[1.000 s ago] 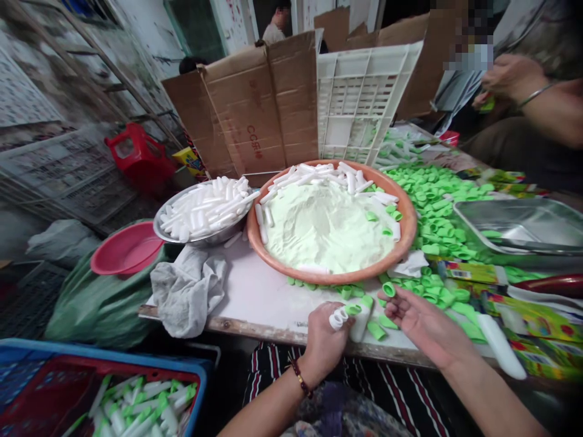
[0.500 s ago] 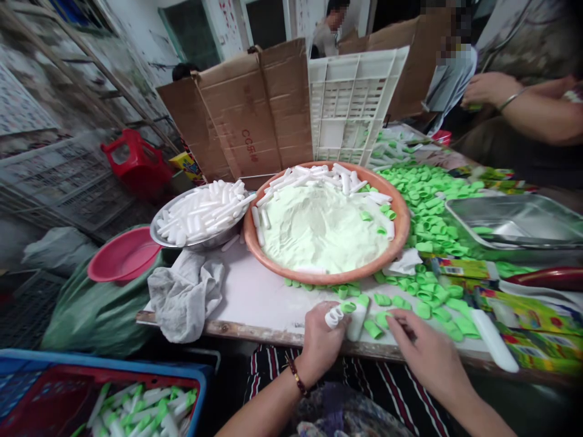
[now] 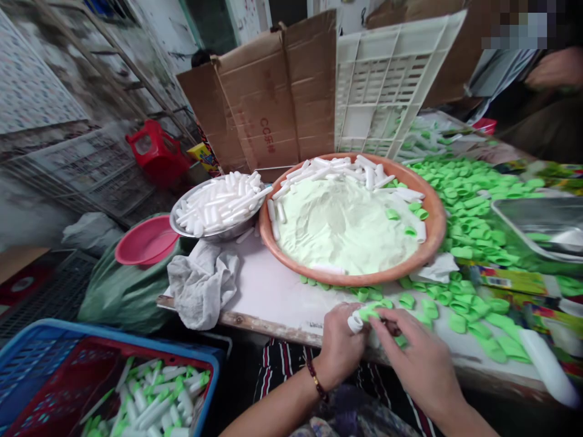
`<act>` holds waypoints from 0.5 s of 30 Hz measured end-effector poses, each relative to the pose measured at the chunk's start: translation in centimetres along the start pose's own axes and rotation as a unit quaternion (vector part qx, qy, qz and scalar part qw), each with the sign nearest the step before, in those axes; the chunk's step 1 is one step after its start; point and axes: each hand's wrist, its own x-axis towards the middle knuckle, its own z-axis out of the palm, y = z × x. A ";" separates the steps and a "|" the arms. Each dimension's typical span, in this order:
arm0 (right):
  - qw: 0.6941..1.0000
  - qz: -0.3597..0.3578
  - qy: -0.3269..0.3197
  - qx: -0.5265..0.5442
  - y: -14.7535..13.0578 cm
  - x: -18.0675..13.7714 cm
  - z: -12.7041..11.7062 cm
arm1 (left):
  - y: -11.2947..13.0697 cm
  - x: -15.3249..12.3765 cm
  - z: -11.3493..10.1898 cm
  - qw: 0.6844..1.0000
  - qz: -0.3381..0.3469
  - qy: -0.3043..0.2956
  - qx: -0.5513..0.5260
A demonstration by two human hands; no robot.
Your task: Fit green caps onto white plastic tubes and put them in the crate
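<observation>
My left hand is closed around white plastic tubes, whose open round ends show above the fist. My right hand meets it from the right, thumb and fingers pinched on a green cap at the tube ends. How far the cap sits on a tube cannot be made out. Loose green caps lie on the table just beyond and right of my hands. Behind them stands a brown basin of pale green powder, with white tubes and a few caps along its inside edge.
A metal bowl heaped with white tubes stands left of the basin, near a grey cloth. A blue crate at lower left holds capped tubes. At right are a metal tray, printed packets and a large white tube.
My right hand has moved left from the loose caps to the tubes in my left hand, bringing a green cap against them. The view has shifted left.
</observation>
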 end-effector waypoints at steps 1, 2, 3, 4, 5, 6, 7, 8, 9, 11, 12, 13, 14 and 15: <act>1.000 0.006 -0.011 -0.008 0.3 0.2 0.1 | -0.1 0.0 0.0 1.000 0.005 -0.008 0.004; 0.999 0.014 -0.031 -0.014 0.5 0.6 0.1 | -0.1 0.1 0.0 1.000 0.014 -0.016 0.009; 0.998 0.020 -0.060 -0.018 0.6 1.2 -0.2 | -0.2 0.1 0.0 0.999 0.027 -0.023 0.015; 0.995 0.023 -0.098 -0.020 0.7 1.9 -0.5 | -0.4 0.1 0.0 0.999 0.040 -0.026 0.021; 0.990 0.022 -0.139 -0.023 0.7 2.6 -0.9 | -0.5 0.1 0.0 0.998 0.053 -0.027 0.025; 0.983 0.018 -0.180 -0.027 0.5 3.3 -1.4 | -0.7 0.0 0.1 0.997 0.063 -0.028 0.030; 0.975 0.011 -0.218 -0.031 0.4 3.8 -1.9 | -0.8 -0.1 0.1 0.996 0.072 -0.029 0.034; 0.968 0.004 -0.249 -0.035 0.2 4.3 -2.3 | -1.0 -0.2 0.2 0.996 0.080 -0.031 0.038; 0.962 -0.003 -0.270 -0.039 0.0 4.6 -2.6 | -1.2 -0.3 0.4 0.995 0.087 -0.030 0.043; 0.955 -0.011 -0.295 -0.043 -0.2 5.0 -3.0 | -1.6 -0.6 0.6 0.994 0.097 -0.027 0.054; 0.953 -0.014 -0.300 -0.044 -0.3 5.1 -3.0 | -1.7 -0.8 0.7 0.993 0.095 -0.026 0.058; 0.952 -0.015 -0.302 -0.046 -0.4 5.1 -3.0 | -1.8 -0.9 0.8 0.994 0.090 -0.026 0.062; 0.951 -0.015 -0.304 -0.047 -0.4 5.2 -3.0 | -1.9 -1.0 0.9 0.994 0.083 -0.028 0.064; 0.951 -0.015 -0.304 -0.047 -0.4 5.4 -2.9 | -1.9 -1.0 1.0 0.995 0.075 -0.030 0.064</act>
